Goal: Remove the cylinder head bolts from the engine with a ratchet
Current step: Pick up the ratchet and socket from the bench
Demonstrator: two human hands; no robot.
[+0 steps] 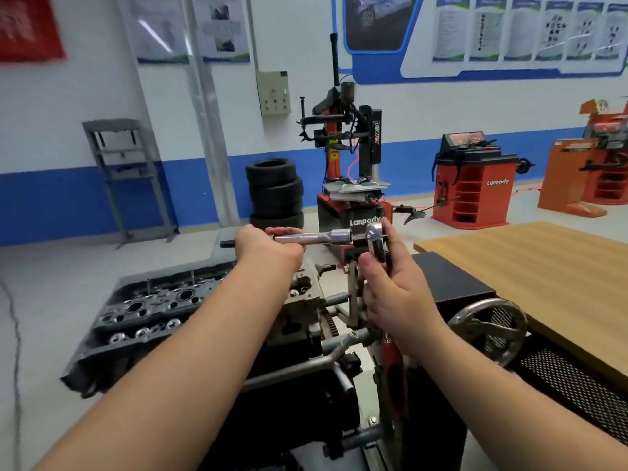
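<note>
Your left hand [268, 248] is raised in front of you, fingers curled round the far end of a chrome extension bar [307, 238] that lies level, left to right; your forearm runs up from the lower left and crosses over the engine. Your right hand [396, 294] stands upright beside it, fingers closed on the ratchet [377, 239] just below its round chrome head; the red-and-black handle [390, 365] hangs down past your wrist. The bar's socket end meets the ratchet head, so both hands are joined through the tool, held in the air and well above the work.

The engine [153, 314] sits below and left of your hands on its stand, cylinder head face up; round bores and bolt recesses show along its near edge; whether bolts are seated there, cannot tell. A grey handwheel [489, 329] is just right of your right wrist; the wooden table [543, 266] edge runs close behind it. Open floor lies left of the engine. Ahead, well apart: stacked tyres [275, 192], a tyre changer [353, 164], a red wheel balancer [472, 181].
</note>
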